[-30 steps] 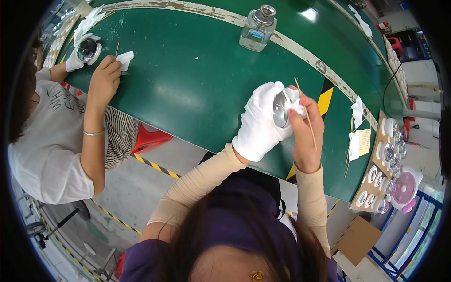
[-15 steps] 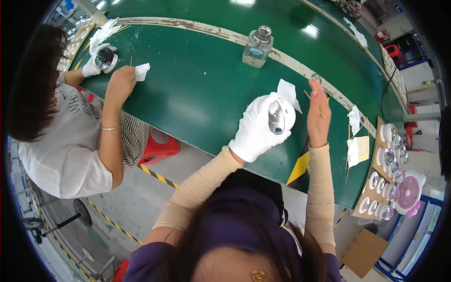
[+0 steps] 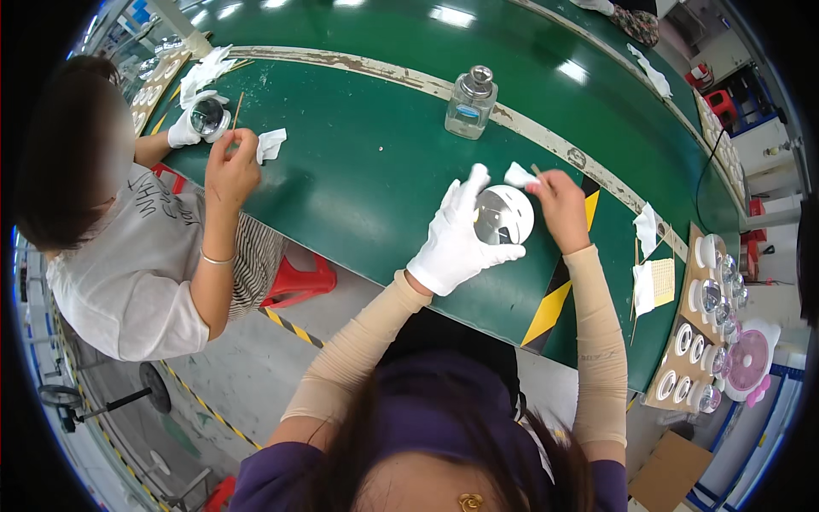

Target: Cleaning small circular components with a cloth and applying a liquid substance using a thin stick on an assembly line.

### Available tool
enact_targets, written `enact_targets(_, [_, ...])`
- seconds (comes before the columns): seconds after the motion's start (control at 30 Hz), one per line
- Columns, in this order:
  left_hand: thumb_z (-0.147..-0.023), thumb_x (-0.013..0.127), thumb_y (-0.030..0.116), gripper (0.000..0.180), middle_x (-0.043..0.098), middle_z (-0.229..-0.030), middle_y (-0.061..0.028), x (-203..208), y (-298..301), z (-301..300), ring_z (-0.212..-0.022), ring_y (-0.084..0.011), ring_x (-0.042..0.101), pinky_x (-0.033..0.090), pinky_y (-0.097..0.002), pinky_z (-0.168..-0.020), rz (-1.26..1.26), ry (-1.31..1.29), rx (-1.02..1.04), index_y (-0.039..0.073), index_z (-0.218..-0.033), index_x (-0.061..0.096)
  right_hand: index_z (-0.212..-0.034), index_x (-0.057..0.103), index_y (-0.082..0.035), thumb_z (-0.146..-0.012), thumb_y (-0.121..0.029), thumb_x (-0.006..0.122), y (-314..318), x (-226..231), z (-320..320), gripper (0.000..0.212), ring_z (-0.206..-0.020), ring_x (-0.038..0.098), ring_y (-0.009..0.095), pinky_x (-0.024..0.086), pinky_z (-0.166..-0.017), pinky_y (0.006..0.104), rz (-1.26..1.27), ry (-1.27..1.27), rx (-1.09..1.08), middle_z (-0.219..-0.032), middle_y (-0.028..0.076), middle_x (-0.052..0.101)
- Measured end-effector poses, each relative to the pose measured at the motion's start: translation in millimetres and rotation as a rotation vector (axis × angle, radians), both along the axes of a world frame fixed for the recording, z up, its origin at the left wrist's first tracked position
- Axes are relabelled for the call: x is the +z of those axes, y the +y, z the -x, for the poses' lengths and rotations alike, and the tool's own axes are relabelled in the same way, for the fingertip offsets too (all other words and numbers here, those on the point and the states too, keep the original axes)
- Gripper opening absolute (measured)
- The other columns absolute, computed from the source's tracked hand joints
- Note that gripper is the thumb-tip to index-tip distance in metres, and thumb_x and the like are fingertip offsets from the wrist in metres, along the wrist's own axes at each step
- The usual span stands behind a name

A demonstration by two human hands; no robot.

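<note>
My left hand (image 3: 456,235) wears a white glove. Its thumb and fingers curve round a transparent globe with a white rim (image 3: 503,215), which is held above the green table. Bare and closed, my right hand (image 3: 563,211) is just right of the globe. It pinches a thin wooden stick (image 3: 537,170) at the fingertips; most of the stick is hidden by the hand. A small white cloth (image 3: 518,176) is at the stick's end, near the globe's upper edge. I cannot tell whether the cloth touches the globe.
A square glass bottle (image 3: 471,104) stands ahead. At right are white cloths (image 3: 644,288), wooden sticks, a yellowish sheet (image 3: 663,282) and a board (image 3: 670,346) carrying several globes and white rings. A pink fan (image 3: 749,365) is beyond. To the left, a co-worker (image 3: 141,273) handles another globe (image 3: 209,117).
My right hand has gone from upright with extended fingers to a closed pinch on the stick, nearer the globe. My left hand has turned the globe slightly, its fingers spreading wider.
</note>
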State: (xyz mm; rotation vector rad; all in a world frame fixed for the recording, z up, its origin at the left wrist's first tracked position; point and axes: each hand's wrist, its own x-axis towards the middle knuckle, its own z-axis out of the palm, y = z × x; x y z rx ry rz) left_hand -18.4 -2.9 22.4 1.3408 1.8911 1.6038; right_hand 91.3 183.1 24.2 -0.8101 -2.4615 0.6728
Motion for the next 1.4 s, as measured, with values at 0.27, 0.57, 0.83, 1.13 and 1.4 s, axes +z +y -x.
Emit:
enact_targets(0.27, [-0.061, 0.089, 0.028, 0.098, 0.046, -0.137, -0.0173, -0.2, -2.1, -6.6, -0.129, -0.0403, 0.043, 0.035, -0.0475, -0.109, 0.043, 0.179, 0.044, 0.005, -0.141, 0.036, -0.092, 0.067, -0.001, -0.088, -0.011, 0.067, -10.3, 81.3, 97.9, 0.011, -0.067, 0.057, 0.01, 0.046, -0.062, 0.0263, -0.055, 0.423, 0.166, -0.084, 0.005, 0.063])
enact_targets(0.57, [-0.059, 0.09, 0.034, 0.103, 0.046, -0.137, -0.0168, 4.9, -5.9, -1.4, -0.13, -0.0403, 0.041, 0.034, -0.0474, -0.11, 0.054, 0.203, 0.0, 0.007, -0.142, 0.035, -0.094, 0.069, -0.007, -0.088, -0.018, 0.065, -6.2, 80.7, 118.3, 0.014, -0.075, 0.064, 0.028, 0.051, -0.064, 0.036, -0.415, 0.211, 0.273, -0.09, 0.005, 0.063])
enact_targets(0.83, [-0.059, 0.09, 0.033, 0.102, 0.047, -0.136, -0.0184, 2.3, -3.4, -1.0, -0.128, -0.0409, 0.044, 0.035, -0.0468, -0.109, 0.041, 0.177, -0.023, 0.008, -0.142, 0.036, -0.093, 0.065, -0.001, -0.087, -0.005, 0.063, -3.4, 99.1, 80.8, 0.008, -0.076, 0.059, 0.016, 0.047, -0.069, 0.0257, 0.057, 0.253, 0.441, -0.088, 0.006, 0.06])
enact_targets(1.13, [-0.065, 0.085, 0.024, 0.085, 0.05, -0.129, -0.014, -4.7, 3.2, -4.3, -0.12, -0.0368, 0.049, 0.043, -0.0442, -0.099, -0.087, 0.042, -0.058, 0.007, -0.135, 0.04, -0.08, 0.068, 0.001, -0.072, 0.007, 0.069, -71.5, 38.4, -31.6, 0.01, -0.07, 0.049, 0.007, 0.041, -0.062, 0.0201, 0.258, 0.246, 0.392, -0.118, 0.008, 0.051])
enact_targets(1.4, [-0.065, 0.085, 0.022, 0.079, 0.052, -0.127, -0.0125, -11.9, 3.9, -12.1, -0.119, -0.0367, 0.05, 0.043, -0.0429, -0.1, -0.052, -0.051, -0.022, 0.01, -0.13, 0.043, -0.081, 0.065, -0.001, -0.077, 0.005, 0.067, -77.6, 26.1, -36.3, 0.007, -0.069, 0.054, 0.009, 0.043, -0.06, 0.0231, 0.386, 0.339, 0.332, -0.12, 0.012, 0.054])
